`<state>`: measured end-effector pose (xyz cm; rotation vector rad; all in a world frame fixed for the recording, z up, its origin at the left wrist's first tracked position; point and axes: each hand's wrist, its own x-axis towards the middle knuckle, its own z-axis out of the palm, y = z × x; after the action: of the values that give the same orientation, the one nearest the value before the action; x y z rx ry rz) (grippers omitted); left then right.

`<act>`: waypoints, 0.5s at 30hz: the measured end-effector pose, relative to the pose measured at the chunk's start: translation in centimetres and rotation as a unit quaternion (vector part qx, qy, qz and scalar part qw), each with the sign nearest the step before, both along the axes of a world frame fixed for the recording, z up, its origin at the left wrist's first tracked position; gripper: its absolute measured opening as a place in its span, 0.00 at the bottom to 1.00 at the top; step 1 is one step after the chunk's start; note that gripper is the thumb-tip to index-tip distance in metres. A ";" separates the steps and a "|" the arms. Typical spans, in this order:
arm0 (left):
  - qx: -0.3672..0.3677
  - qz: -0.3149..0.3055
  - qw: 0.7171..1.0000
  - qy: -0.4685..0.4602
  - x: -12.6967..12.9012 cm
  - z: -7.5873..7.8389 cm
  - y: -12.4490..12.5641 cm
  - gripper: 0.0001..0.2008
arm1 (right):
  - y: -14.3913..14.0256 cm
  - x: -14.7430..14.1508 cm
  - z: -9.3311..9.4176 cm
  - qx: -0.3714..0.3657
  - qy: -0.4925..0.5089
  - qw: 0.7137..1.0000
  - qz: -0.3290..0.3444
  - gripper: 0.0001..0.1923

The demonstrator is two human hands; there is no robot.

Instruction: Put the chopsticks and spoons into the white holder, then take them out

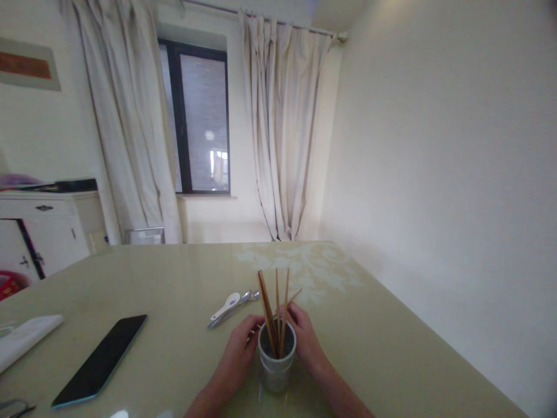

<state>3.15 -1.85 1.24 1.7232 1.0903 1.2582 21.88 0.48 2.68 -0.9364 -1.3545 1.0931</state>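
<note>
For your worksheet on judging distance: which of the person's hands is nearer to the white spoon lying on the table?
Left. The left hand sits at the cup's left side, just below the white spoon. The right hand is at the cup's far side, beyond the chopsticks.

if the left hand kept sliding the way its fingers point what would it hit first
Probably the spoons, lying just beyond the left hand on the table. The hand rests beside the cup of chopsticks; depth is unclear.

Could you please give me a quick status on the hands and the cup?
Left hand and right hand cupping the cup. Chopsticks upright inside. Spoons behind.
</note>
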 end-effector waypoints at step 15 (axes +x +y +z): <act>0.062 0.180 0.977 0.093 -2.5 -1.2 1.8 0.16 | 0.4 7.9 5.5 0.131 0.255 0.922 -0.260 0.25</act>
<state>0.68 -0.08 0.03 1.8197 1.5152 1.4280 29.75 0.85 8.21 -0.6883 -0.7340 0.6557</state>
